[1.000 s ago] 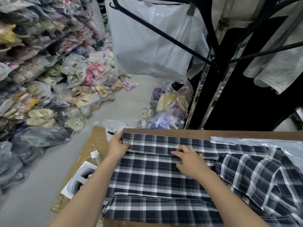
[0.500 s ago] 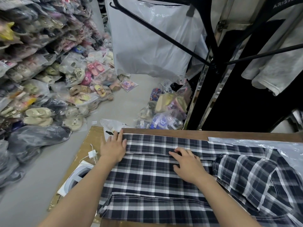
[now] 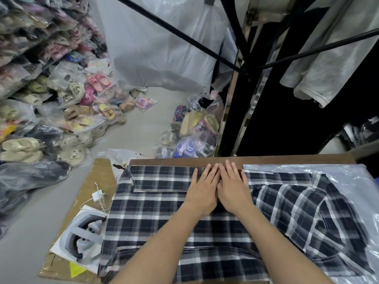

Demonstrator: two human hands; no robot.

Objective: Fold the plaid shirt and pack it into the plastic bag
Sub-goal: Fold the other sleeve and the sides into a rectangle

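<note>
Pressing flat, your left hand [image 3: 202, 190] and right hand [image 3: 233, 188] lie side by side, fingers straight, on the plaid shirt [image 3: 155, 212].

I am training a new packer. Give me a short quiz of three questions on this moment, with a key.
1. True or false: the left hand and the right hand lie flat on the plaid shirt.
2. Where is the plastic bag? A) on the floor B) on the table, at the right C) in a hand
3. Fill in: both hands rest near the table's ___ edge.
Key: 1 true; 2 B; 3 far.
</note>
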